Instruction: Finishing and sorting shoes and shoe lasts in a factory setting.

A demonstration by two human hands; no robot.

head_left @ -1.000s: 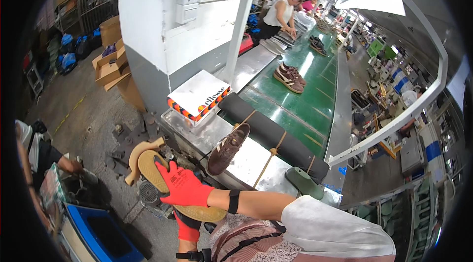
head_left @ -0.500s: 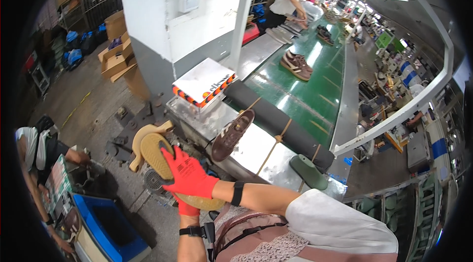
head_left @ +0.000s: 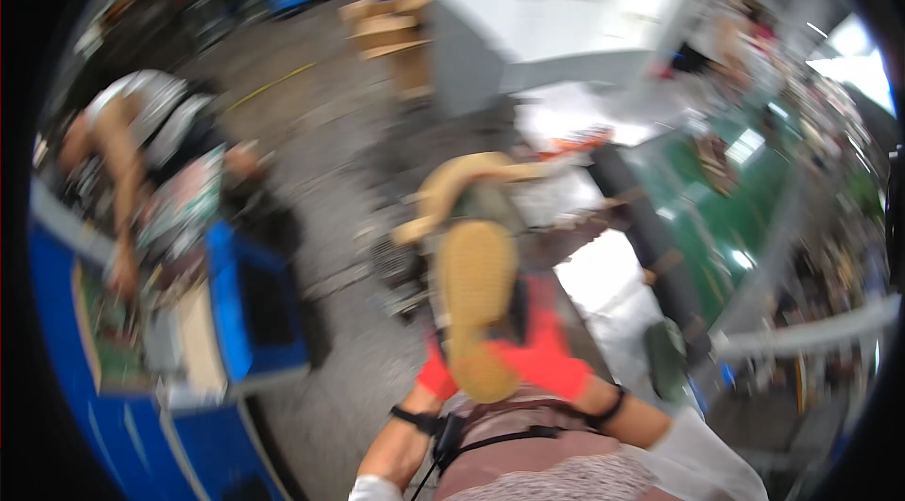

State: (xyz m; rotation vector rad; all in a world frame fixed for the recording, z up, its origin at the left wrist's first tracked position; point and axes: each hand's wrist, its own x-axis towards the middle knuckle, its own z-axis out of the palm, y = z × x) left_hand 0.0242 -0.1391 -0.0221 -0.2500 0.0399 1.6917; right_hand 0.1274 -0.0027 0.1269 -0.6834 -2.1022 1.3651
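Note:
A shoe is held upright in front of my body, its tan gum sole facing up at me and its upper mostly hidden behind. My left hand, in a red glove, grips it from the left near one end; most of those fingers are behind the sole. On the other side my right hand, also red-gloved and smeared by motion, is closed round the shoe. Just beyond the shoe's far end stands a tan curved piece on a dark machine. A blurred brown shoe lies on the metal ledge to the right.
A green conveyor belt runs away at right, with a green shoe last beside its near end. A white and orange box sits ahead. At left, a co-worker bends over a blue machine. Cardboard boxes stand behind.
My view has swung left, so the belt and ledge now appear farther right. The shoe has turned more upright and come in front of my body, with both gloved hands still on it.

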